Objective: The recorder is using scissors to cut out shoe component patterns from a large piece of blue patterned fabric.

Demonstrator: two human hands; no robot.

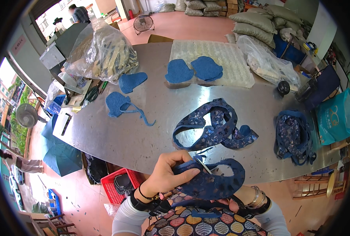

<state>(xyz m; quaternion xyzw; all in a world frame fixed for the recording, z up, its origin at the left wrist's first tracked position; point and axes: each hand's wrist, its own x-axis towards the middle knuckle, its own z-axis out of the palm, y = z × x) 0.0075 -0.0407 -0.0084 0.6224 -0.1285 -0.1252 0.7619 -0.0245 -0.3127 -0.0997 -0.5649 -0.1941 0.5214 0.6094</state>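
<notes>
My left hand (170,171), at the table's near edge, pinches one end of a dark blue patterned fabric piece (218,184) between thumb and fingers. The piece curves round an opening. A thin pale strip, perhaps a blade (203,165), sticks up through it beside my left thumb. My right hand (244,195) is at the other end, mostly behind the fabric, so its fingers and any hold are hidden. Just beyond lies a looped strip of the same shiny patterned fabric (228,131). A bundle of similar strips (294,133) rests at the right.
Cut blue felt pieces (132,82) lie on the metal table (143,145), some on a pale ribbed sheet (238,70). Clear bags (100,55) stand at the back. A red basket (114,188) sits below the near left edge, and a turquoise bag (334,118) at the right.
</notes>
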